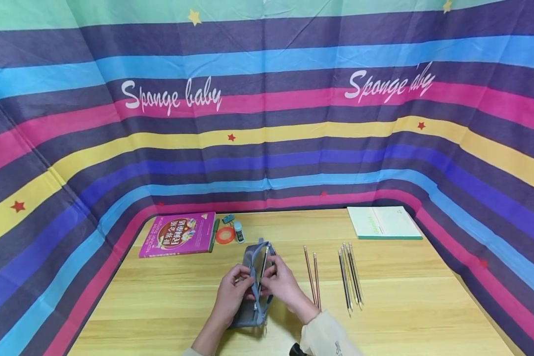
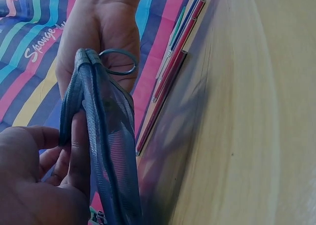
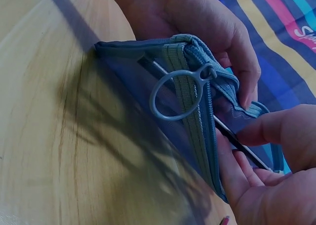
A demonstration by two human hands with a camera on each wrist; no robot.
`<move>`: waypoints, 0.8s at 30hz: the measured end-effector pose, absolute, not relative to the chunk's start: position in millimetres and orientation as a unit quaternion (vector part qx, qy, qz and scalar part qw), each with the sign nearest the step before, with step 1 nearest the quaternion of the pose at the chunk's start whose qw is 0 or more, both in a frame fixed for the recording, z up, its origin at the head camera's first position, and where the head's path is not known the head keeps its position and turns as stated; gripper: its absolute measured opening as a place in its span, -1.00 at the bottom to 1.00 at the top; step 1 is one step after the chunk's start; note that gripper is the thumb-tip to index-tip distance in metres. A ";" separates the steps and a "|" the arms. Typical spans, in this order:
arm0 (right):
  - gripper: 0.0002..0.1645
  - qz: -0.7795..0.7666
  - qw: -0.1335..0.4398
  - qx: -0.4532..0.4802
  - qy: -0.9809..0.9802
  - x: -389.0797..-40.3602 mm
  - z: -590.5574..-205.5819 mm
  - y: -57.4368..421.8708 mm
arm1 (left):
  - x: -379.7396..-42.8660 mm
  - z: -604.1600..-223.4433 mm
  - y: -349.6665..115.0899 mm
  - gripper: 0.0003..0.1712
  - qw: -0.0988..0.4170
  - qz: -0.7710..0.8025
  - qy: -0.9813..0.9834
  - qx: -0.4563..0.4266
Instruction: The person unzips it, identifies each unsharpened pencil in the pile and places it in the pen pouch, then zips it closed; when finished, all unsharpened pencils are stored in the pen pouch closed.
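A blue-grey mesh pencil pouch (image 1: 244,319) stands on the table with its zipped mouth spread open. My left hand (image 1: 232,291) pinches one edge of the mouth between thumb and fingers, seen close up in the left wrist view, where the hand (image 2: 34,180) is at lower left. From the other side, my right hand (image 1: 287,284) holds a dark pencil (image 3: 242,147) that slants down into the opening. In the right wrist view, part of this pencil shows through the mesh. A round ring pull (image 3: 175,95) hangs at the zip's end.
Two reddish pencils (image 1: 313,277) and a group of several dark pencils (image 1: 349,277) lie to the right. Further back are a purple book (image 1: 178,235), red tape roll (image 1: 225,235), small bottle (image 1: 239,232), a small dark blue item (image 1: 228,218) and pale notebook (image 1: 382,222).
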State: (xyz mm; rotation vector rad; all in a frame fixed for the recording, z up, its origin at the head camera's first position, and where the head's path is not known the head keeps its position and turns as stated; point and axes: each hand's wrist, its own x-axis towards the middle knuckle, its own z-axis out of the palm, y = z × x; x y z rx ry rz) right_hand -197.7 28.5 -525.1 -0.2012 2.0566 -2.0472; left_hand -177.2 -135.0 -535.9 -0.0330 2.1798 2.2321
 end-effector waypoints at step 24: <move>-0.25 -0.708 0.120 -0.092 0.689 -195.9 -515.0 45.4 | -178.0 -532.2 -135.1 -0.81 0.008 0.705 0.709 -0.012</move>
